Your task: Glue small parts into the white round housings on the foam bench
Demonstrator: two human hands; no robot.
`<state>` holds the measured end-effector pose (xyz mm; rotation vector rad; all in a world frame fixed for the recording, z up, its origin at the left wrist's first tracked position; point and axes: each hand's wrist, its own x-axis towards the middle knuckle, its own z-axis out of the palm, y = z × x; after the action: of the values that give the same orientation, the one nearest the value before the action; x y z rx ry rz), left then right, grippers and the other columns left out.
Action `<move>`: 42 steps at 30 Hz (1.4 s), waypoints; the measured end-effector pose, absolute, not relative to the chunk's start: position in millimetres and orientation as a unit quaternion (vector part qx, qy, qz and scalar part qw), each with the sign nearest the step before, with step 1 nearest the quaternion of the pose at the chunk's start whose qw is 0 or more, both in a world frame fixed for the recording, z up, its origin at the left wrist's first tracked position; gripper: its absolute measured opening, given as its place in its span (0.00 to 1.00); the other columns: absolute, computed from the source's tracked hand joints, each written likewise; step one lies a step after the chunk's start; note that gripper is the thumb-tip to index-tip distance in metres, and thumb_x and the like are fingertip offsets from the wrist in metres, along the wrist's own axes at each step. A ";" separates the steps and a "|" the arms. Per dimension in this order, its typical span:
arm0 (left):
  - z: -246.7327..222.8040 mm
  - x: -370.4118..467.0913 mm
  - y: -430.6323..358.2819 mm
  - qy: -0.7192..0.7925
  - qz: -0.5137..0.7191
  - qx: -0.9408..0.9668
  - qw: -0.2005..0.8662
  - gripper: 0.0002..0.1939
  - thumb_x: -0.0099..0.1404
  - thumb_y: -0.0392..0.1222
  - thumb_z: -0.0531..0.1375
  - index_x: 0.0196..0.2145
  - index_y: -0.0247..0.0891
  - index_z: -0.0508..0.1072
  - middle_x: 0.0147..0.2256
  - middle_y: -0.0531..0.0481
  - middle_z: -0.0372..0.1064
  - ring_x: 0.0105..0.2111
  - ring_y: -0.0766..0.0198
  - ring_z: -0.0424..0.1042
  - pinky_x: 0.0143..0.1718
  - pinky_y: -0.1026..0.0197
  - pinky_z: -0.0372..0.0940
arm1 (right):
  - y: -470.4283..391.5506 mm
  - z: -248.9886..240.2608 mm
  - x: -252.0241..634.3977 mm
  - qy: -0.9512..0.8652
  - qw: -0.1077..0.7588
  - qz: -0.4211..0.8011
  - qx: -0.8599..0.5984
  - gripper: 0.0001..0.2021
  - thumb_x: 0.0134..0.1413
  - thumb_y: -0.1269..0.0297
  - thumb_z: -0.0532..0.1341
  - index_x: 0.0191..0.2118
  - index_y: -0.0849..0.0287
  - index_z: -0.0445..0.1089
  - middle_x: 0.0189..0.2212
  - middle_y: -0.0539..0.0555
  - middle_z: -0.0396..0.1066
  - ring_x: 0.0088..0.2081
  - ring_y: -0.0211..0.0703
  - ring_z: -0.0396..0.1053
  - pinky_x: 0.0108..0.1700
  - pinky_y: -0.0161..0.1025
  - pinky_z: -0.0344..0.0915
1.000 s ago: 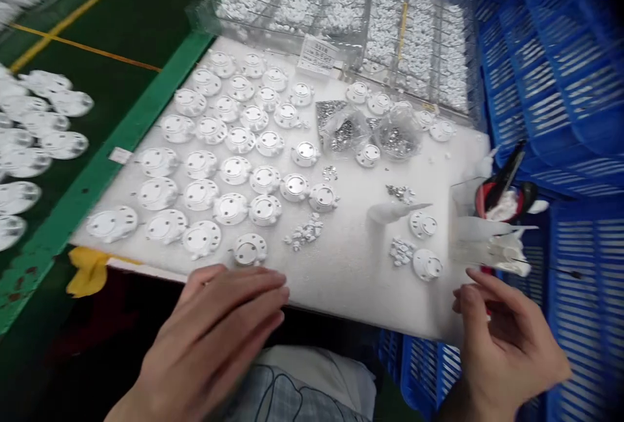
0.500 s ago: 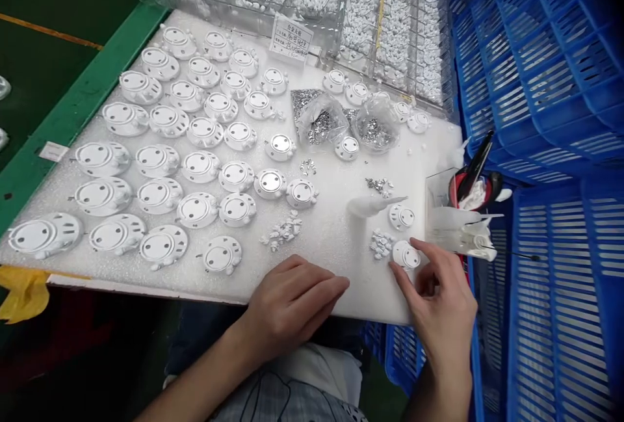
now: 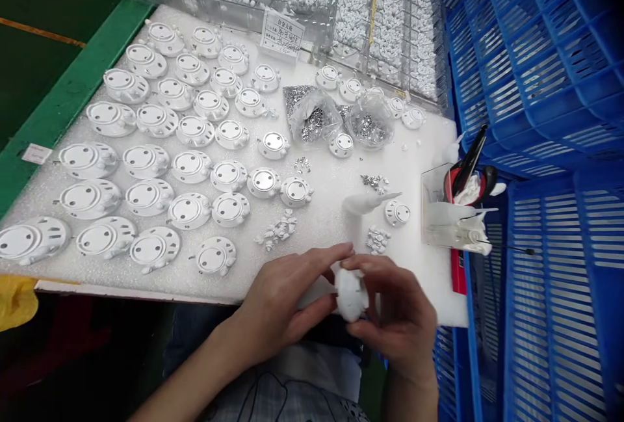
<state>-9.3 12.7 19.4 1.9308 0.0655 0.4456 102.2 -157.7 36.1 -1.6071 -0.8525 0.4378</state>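
Above the front edge of the foam sheet (image 3: 322,227), a small white round plastic part (image 3: 351,295) is held up, tilted on edge. My right hand (image 3: 397,315) grips it from the right between thumb and fingers. From the left, my left hand (image 3: 287,298) pinches its other side, the thumb against its rim and the fingertips at its top. Just beyond the hands is a small pile of white plastic pieces (image 3: 377,240). Near that pile lie another round part (image 3: 397,212) and a white squeeze bottle (image 3: 363,204) with a thin nozzle.
Rows of white round parts (image 3: 190,167) cover the sheet's left side. Plastic bags of small metal pieces (image 3: 314,119) lie mid-sheet. Clear trays (image 3: 312,9) of white pieces stand behind. On the right are a clear holder with scissors (image 3: 470,178) and blue crates (image 3: 550,279).
My right hand has lifted the round part off the foam and brought it left, tilting it up. My left hand has opened from its resting pose and taken hold of it too.
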 end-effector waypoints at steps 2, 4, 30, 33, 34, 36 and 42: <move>19.5 -13.5 17.5 0.038 0.161 0.786 0.595 0.30 0.75 0.37 0.59 0.72 0.50 0.63 0.54 0.46 0.82 0.48 0.55 0.83 0.49 0.58 0.77 | -146.9 33.6 100.4 -0.401 0.593 0.211 -0.666 0.16 0.63 0.56 0.69 0.55 0.50 0.73 0.52 0.60 0.80 0.24 0.33 0.69 0.19 0.31 0.64; 21.1 -16.3 21.4 0.064 0.141 0.764 0.626 0.29 0.74 0.36 0.60 0.70 0.50 0.66 0.55 0.47 0.81 0.49 0.54 0.83 0.51 0.58 0.77 | -139.9 32.7 99.7 -0.426 0.588 0.206 -0.656 0.17 0.63 0.58 0.68 0.56 0.50 0.73 0.52 0.60 0.80 0.28 0.37 0.74 0.19 0.31 0.65; 23.4 -10.9 20.0 0.091 0.218 0.608 0.758 0.06 0.70 0.33 0.67 0.42 0.41 0.76 0.42 0.50 0.79 0.38 0.64 0.79 0.39 0.66 0.76 | -86.2 54.3 142.6 -0.438 0.333 0.077 -0.831 0.06 0.63 0.67 0.66 0.46 0.55 0.77 0.39 0.50 0.79 0.22 0.32 0.59 0.29 0.35 0.63; 23.0 -10.8 20.2 0.086 0.222 0.607 0.758 0.08 0.69 0.32 0.68 0.42 0.42 0.76 0.42 0.51 0.79 0.38 0.65 0.79 0.38 0.67 0.76 | -100.1 67.2 145.9 -0.407 0.345 0.107 -0.839 0.17 0.61 0.64 0.70 0.55 0.53 0.75 0.43 0.50 0.78 0.22 0.31 0.58 0.28 0.36 0.63; 22.6 -11.0 20.5 0.083 0.219 0.607 0.760 0.08 0.69 0.32 0.67 0.43 0.43 0.76 0.42 0.51 0.78 0.37 0.66 0.79 0.38 0.67 0.76 | -106.2 72.5 149.7 -0.392 0.351 0.101 -0.845 0.18 0.61 0.62 0.70 0.56 0.52 0.74 0.43 0.50 0.78 0.21 0.31 0.58 0.28 0.36 0.63; 21.9 -11.6 21.3 0.082 0.213 0.611 0.758 0.10 0.69 0.31 0.67 0.44 0.44 0.76 0.41 0.53 0.78 0.34 0.67 0.78 0.38 0.68 0.76 | -116.6 81.3 161.2 -0.370 0.348 0.041 -0.860 0.12 0.62 0.61 0.69 0.51 0.51 0.77 0.40 0.48 0.76 0.21 0.31 0.57 0.28 0.36 0.62; 22.9 -11.0 23.7 0.082 0.234 0.657 0.712 0.13 0.66 0.27 0.67 0.42 0.45 0.76 0.41 0.54 0.79 0.37 0.66 0.78 0.40 0.69 0.73 | -113.2 74.4 199.5 -0.407 0.236 -0.051 -0.881 0.02 0.61 0.67 0.67 0.36 0.56 0.79 0.32 0.48 0.70 0.23 0.34 0.58 0.31 0.38 0.59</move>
<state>-11.0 23.7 22.9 1.4574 0.1822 0.5199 199.5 -113.2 74.4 -2.4161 -1.1161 -0.1393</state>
